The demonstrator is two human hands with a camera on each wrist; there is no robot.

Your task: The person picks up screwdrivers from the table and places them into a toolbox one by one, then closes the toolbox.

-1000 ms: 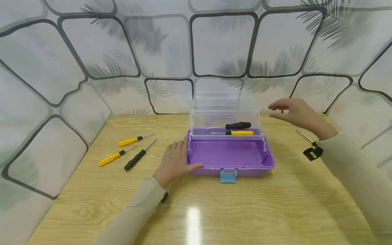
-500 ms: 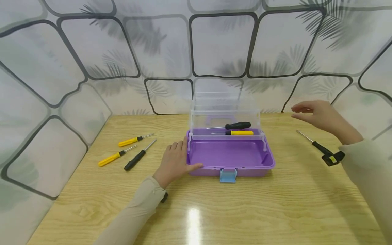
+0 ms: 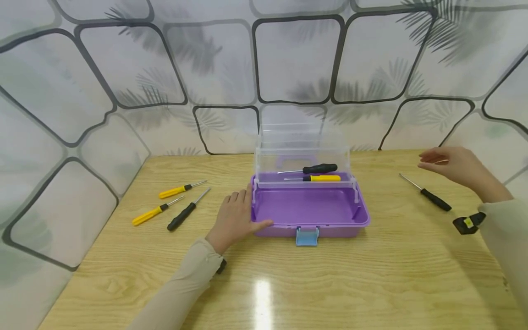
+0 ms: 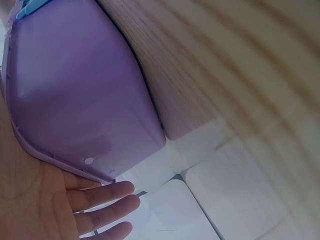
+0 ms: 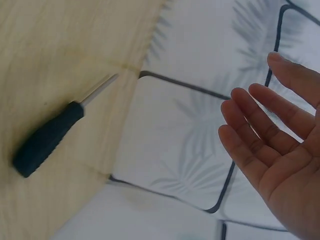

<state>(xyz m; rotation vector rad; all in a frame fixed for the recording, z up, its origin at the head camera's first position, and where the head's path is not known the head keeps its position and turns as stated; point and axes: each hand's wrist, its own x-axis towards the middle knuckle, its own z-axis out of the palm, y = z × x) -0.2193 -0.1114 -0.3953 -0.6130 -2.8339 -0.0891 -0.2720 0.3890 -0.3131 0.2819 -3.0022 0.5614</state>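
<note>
A purple toolbox (image 3: 309, 206) with its clear lid raised stands at the middle of the table. My left hand (image 3: 237, 217) rests on its left rim, thumb along the front corner; in the left wrist view the palm lies against the purple wall (image 4: 80, 95) with fingers extended. Inside the box's upper tray are a black screwdriver (image 3: 321, 168) and a yellow screwdriver (image 3: 323, 178). My right hand (image 3: 458, 167) hovers at the far right, fingers relaxed and holding nothing, above and beyond a black-handled screwdriver (image 3: 435, 200) lying on the table.
On the table's left lie two yellow screwdrivers (image 3: 173, 191) and another black screwdriver (image 3: 183, 215). A blue latch (image 3: 307, 237) hangs down at the box's front. A patterned backdrop (image 3: 222, 59) rises behind and beside the wooden table (image 3: 330, 284).
My right hand has moved right and slightly down, away from the toolbox, uncovering the black screwdriver on the right. The left hand has stayed at the box.
</note>
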